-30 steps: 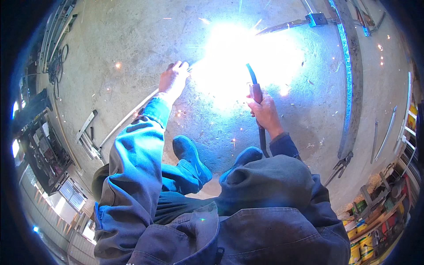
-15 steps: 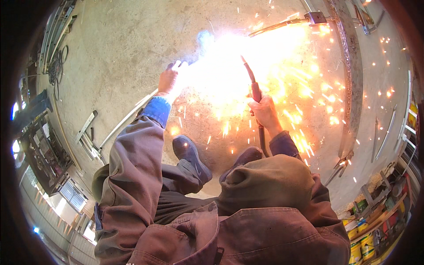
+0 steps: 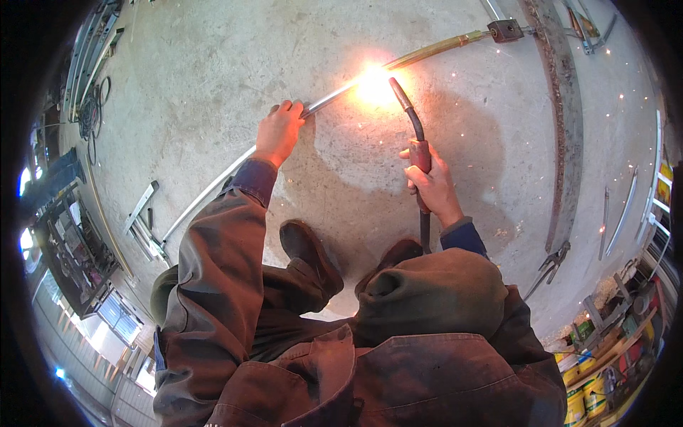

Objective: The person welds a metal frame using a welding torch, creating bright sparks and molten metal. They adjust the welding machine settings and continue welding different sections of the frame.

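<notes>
My left hand [image 3: 279, 132] is closed around a long, thin metal tube [image 3: 331, 98], which runs from beside my left leg up to the far right. My right hand [image 3: 435, 186] grips the handle of a welding torch [image 3: 415, 124], its cable hanging down toward my right knee. The torch's nozzle points at the tube's middle, where a bright orange-white glow [image 3: 376, 84] hides the metal. Beyond the glow, a brownish-yellow stretch of the tube [image 3: 441, 48] leads to a small dark block [image 3: 506, 30].
A rusty flat steel bar [image 3: 562, 135] lies along the right, with a plier-like clamp [image 3: 552, 266] at its near end. Metal lengths [image 3: 144, 213] and a coiled cable [image 3: 89, 110] are at left. Yellow buckets [image 3: 593, 396] stand at lower right. My shoes [image 3: 307, 249] are below the tube.
The huge white flare and dense spray of sparks have shrunk to a small glow with few sparks, and the tube now shows. The torch and my right hand have shifted slightly right and nearer me.
</notes>
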The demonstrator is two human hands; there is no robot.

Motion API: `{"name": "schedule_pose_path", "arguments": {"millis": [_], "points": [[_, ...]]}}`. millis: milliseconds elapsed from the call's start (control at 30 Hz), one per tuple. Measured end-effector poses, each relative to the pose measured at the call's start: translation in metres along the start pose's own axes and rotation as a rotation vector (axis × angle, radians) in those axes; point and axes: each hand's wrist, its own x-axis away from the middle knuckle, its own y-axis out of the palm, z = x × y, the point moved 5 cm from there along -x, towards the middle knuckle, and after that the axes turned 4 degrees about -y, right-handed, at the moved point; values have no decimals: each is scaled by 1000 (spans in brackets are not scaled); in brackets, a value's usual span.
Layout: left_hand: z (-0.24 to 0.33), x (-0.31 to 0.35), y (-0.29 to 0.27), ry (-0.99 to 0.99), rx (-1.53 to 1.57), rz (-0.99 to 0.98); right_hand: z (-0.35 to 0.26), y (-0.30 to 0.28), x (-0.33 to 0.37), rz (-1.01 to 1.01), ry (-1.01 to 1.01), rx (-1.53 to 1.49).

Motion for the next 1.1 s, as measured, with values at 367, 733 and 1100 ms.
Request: {"name": "schedule_pose_path", "arguments": {"millis": [367, 733, 1100], "points": [[1, 0, -2, -12, 28, 8, 13, -10, -4, -95, 20, -101], [-1, 4, 0, -34, 2, 26, 10, -6, 0, -132, 66, -203], [3, -3, -3, -66, -26, -35, 13, -12, 2, -196, 99, -310]]}}
